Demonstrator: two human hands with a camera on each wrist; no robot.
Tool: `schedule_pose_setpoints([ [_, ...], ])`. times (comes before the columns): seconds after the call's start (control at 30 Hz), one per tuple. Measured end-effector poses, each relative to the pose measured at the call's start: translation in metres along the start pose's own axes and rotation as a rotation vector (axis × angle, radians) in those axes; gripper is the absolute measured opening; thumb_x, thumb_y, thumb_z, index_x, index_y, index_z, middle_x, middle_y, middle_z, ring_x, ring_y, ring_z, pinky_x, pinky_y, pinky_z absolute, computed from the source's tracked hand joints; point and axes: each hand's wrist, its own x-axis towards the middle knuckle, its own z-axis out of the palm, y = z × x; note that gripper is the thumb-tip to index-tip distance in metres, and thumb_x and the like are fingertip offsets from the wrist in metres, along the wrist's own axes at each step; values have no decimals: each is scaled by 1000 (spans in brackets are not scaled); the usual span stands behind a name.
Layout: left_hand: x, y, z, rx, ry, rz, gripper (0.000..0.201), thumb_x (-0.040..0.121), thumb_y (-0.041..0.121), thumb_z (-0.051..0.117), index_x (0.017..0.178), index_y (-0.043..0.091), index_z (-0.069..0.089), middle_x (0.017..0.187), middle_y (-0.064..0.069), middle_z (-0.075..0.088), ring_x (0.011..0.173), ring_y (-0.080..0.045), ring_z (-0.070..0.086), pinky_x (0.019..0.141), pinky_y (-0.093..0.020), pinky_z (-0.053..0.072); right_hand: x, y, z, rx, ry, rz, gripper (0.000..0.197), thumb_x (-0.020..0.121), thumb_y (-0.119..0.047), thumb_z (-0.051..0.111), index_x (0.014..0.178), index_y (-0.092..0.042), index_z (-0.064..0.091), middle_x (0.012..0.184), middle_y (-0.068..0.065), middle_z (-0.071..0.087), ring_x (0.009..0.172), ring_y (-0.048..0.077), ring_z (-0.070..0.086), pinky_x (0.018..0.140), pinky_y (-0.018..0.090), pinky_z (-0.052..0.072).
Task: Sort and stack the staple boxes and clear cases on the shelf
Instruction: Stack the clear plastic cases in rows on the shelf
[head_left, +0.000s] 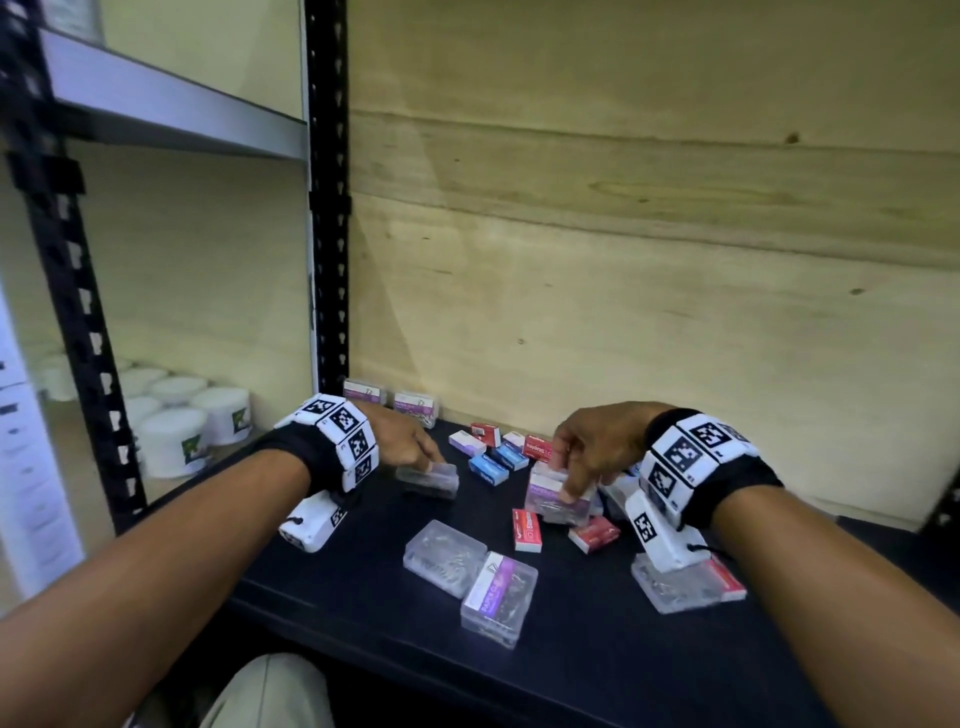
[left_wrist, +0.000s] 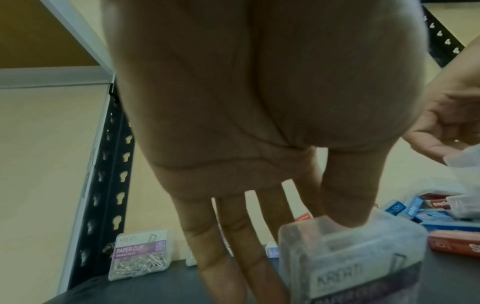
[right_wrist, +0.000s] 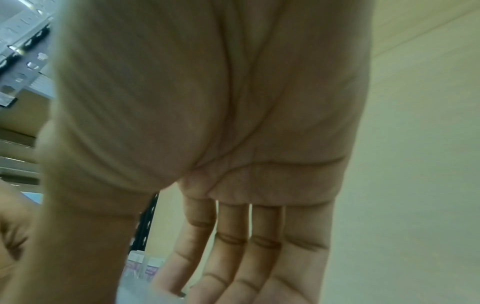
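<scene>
The dark shelf (head_left: 322, 582) carries everything, with a plywood back wall (head_left: 649, 260) behind it and a black perforated upright (head_left: 326, 208) at its back left corner; this upright serves as the landmark. Left of the upright, on a neighbouring shelf, stand white tubs (head_left: 171, 441). Right at the foot of the upright, two clear cases (head_left: 390, 397) with purple paper-clip labels stand against the wall. A little forward and right of the upright, the left hand (head_left: 400, 441) reaches down onto a clear case (head_left: 427, 479) lying on the shelf; the left wrist view shows the thumb (left_wrist: 348, 197) pressed on the case's top edge while the fingers (left_wrist: 233, 236) hang straight and slightly spread beside it, so it touches rather than clasps. Farther right of the upright, the right hand (head_left: 592, 441) is over a purple-labelled case (head_left: 558, 499) with its thumb laid on the lid; the right wrist view shows straight, close-set fingers, and whether they clamp the case I cannot tell. Between the two hands lie small staple boxes: blue ones (head_left: 496, 463) and red ones (head_left: 537, 447) toward the wall. Well forward of the upright sit two more clear cases (head_left: 470, 579) side by side, touching, and two red boxes (head_left: 527, 530) just beyond them. Farthest right, under the right wrist, lies another clear case (head_left: 675, 587) with a red box (head_left: 727, 582) against it.
</scene>
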Motion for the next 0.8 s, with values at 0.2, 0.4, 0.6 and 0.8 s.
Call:
schedule_pose_setpoints([
  [0.2, 7, 5, -4, -14, -4, -12, 40, 106, 27, 37, 144, 29, 46, 144, -2, 48, 124, -20, 49, 69, -18, 37, 15, -8, 1, -53, 51, -30, 42, 78, -33, 83, 110, -25, 57, 103, 2, 68, 76, 18, 61, 76, 31, 51],
  [0.4, 1, 7, -4, -25, -8, -9, 40, 107, 32, 32, 145, 27, 42, 145, -2, 46, 127, -22, 47, 88, -24, 34, 21, -11, 4, -46, 42, -40, 43, 78, -32, 83, 111, -23, 58, 108, 6, 72, 75, 17, 61, 72, 30, 51],
  [0.6, -1, 1, -1, -17, 3, 37, 46, 95, 41, 57, 139, 31, 47, 131, 5, 54, 118, -18, 51, 100, -32, 38, 24, -12, 1, -29, 52, -44, 41, 77, -33, 84, 108, -25, 58, 109, 7, 71, 86, 21, 64, 86, 38, 55],
  [0.8, 8, -20, -5, -4, 71, 94, 38, 91, 26, 65, 129, 25, 56, 119, 3, 64, 106, -16, 59, 93, -29, 46, 40, -23, -6, -54, 100, -90, 42, 78, -34, 81, 113, -23, 59, 109, 7, 71, 81, 19, 61, 83, 38, 53],
])
